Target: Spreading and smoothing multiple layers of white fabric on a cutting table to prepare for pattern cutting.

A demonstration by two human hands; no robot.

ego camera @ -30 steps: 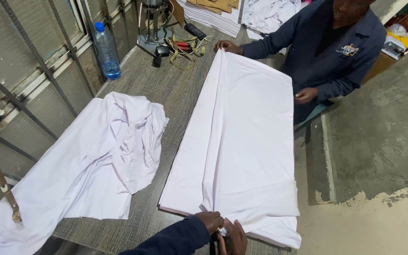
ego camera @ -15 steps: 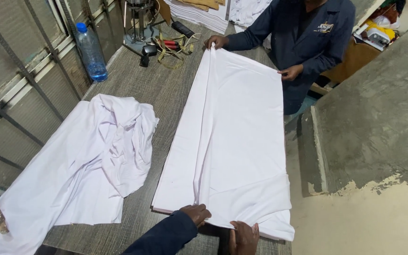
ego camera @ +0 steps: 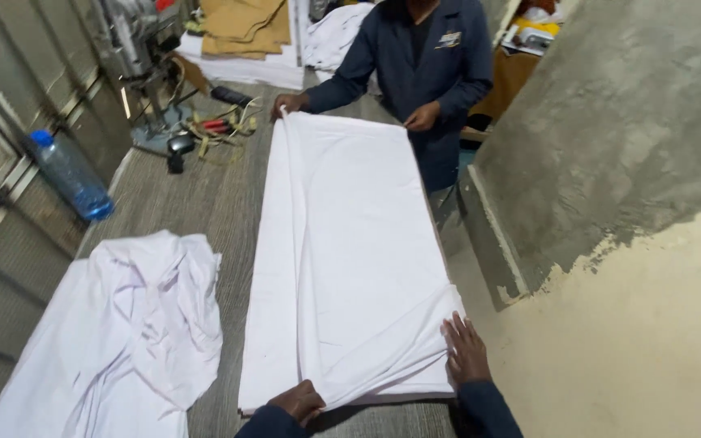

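A long folded white sheet [ego camera: 350, 243] lies stretched along the grey table [ego camera: 204, 203]. My left hand [ego camera: 298, 400] pinches its near left corner. My right hand [ego camera: 466, 350] lies flat, fingers spread, on the near right corner. At the far end a co-worker in a dark blue jacket [ego camera: 415, 57] holds the two far corners, one hand [ego camera: 288, 103] at the left and the other hand [ego camera: 422, 118] at the right.
A crumpled white sheet [ego camera: 115, 341] lies on the table to the left. A blue-capped plastic bottle [ego camera: 70, 174] stands by the window grille. Tools and cables [ego camera: 204, 130] sit at the far left. A rough concrete wall [ego camera: 626, 162] runs along the right.
My hands have moved apart: the right hand slid to the sheet's near right corner while the left stayed at the near left. The view shifted left and closer.
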